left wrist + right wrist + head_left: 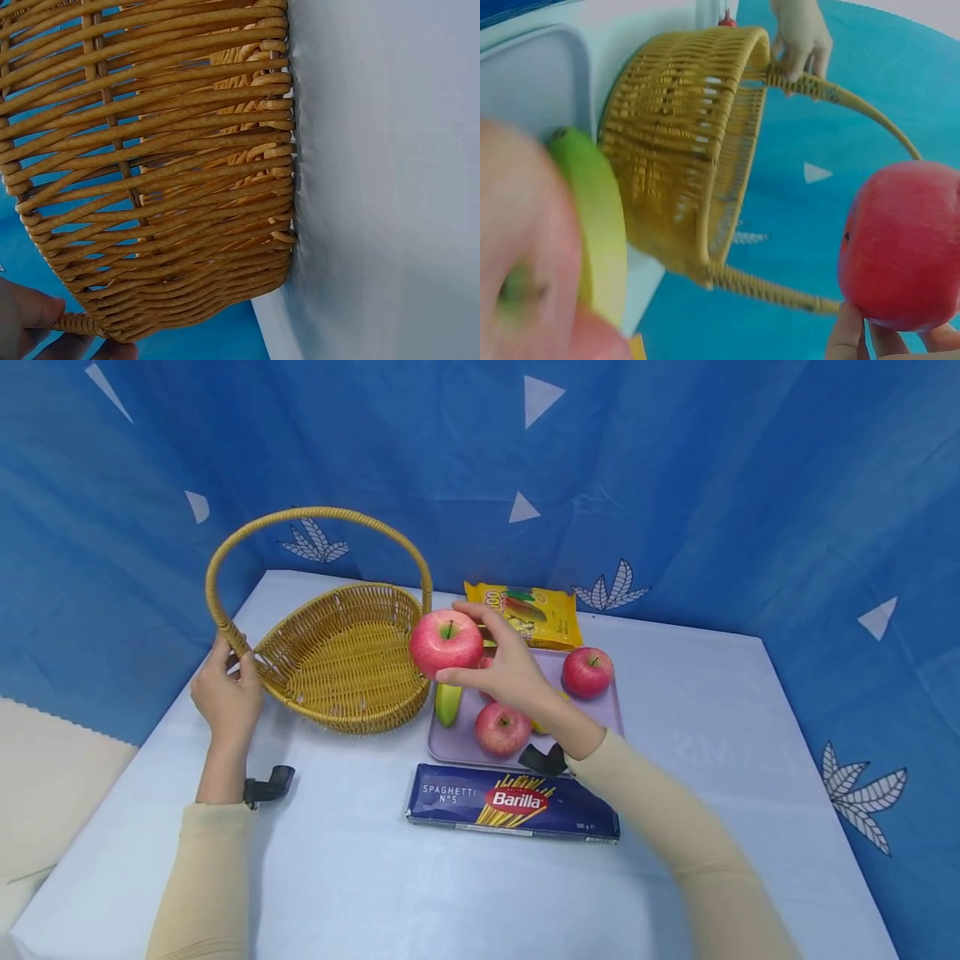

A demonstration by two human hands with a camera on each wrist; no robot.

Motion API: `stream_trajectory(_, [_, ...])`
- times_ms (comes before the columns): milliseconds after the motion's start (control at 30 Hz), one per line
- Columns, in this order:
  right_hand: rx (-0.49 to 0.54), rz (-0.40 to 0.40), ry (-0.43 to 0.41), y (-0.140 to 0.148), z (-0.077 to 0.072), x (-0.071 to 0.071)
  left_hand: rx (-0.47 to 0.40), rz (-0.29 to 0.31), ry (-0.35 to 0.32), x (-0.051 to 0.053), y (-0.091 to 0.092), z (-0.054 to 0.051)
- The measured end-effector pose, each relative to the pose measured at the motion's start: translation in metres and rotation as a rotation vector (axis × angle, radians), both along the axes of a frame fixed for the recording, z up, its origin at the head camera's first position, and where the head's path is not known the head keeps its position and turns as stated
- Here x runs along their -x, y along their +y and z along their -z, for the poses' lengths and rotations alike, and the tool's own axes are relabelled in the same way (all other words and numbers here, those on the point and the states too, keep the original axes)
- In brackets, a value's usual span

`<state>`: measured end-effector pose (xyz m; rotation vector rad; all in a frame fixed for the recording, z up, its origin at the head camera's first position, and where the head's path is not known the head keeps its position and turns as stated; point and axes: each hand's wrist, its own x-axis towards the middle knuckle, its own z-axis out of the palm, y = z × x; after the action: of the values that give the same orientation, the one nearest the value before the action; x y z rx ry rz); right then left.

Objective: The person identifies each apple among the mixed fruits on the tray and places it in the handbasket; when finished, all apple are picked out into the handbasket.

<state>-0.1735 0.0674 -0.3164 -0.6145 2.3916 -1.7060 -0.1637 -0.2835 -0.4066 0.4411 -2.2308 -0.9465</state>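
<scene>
Basket handle (318, 512) was gripped by left hand (231, 689), apple (445, 647) pinched by right hand (512, 667); gentle, steady pressure was needed!

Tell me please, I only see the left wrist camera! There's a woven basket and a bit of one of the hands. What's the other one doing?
Observer: The right hand is holding a red apple.
Operator: Ooh! Are there more?
Observer: Yes, other apples sit on a lilac tray.
Operator: Is anything next to that?
Observer: A dark blue spaghetti box lies along the side nearer the person.
</scene>
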Motion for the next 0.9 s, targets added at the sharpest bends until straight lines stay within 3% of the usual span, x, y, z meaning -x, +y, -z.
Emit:
stream_trajectory(467, [0.033, 0.013, -0.034, -0.088, 0.029, 0.033, 0.007, -0.010, -0.002, 0.000, -0.002, -0.002])
stream_trajectory(733, [-0.130, 0.120, 0.029, -0.132, 0.048, 0.049, -0.003, -0.015, -0.010, 0.000, -0.002, -0.002])
stream_trajectory(900, [-0.186, 0.154, -0.011, -0.146, 0.059, 0.054, -0.013, -0.006, -0.020, 0.000, 0.000, -0.002])
